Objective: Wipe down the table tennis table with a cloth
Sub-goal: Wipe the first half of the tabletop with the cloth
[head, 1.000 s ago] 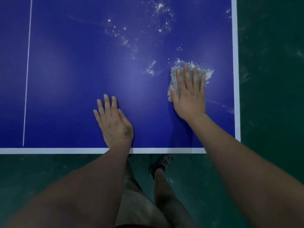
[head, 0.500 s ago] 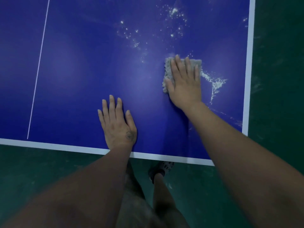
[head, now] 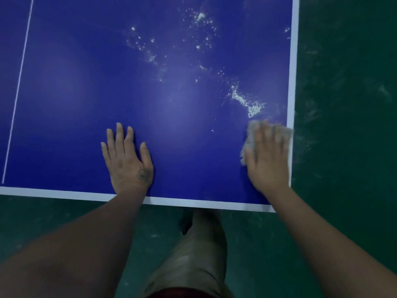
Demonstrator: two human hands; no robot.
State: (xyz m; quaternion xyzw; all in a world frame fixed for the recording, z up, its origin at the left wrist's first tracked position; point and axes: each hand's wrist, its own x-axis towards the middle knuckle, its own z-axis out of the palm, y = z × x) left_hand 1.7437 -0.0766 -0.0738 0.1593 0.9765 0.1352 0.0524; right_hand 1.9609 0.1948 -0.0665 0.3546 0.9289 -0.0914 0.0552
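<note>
Cloth (head: 249, 136) lies under the flat, spread right hand (head: 267, 160); left hand (head: 129, 162) presses spread on table (head: 64, 104).

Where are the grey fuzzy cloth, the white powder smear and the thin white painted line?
grey fuzzy cloth (head: 250, 131): head view, bare upper-left corner.
white powder smear (head: 254, 109): head view, thickest clump.
thin white painted line (head: 18, 89): head view, mid-length.
</note>
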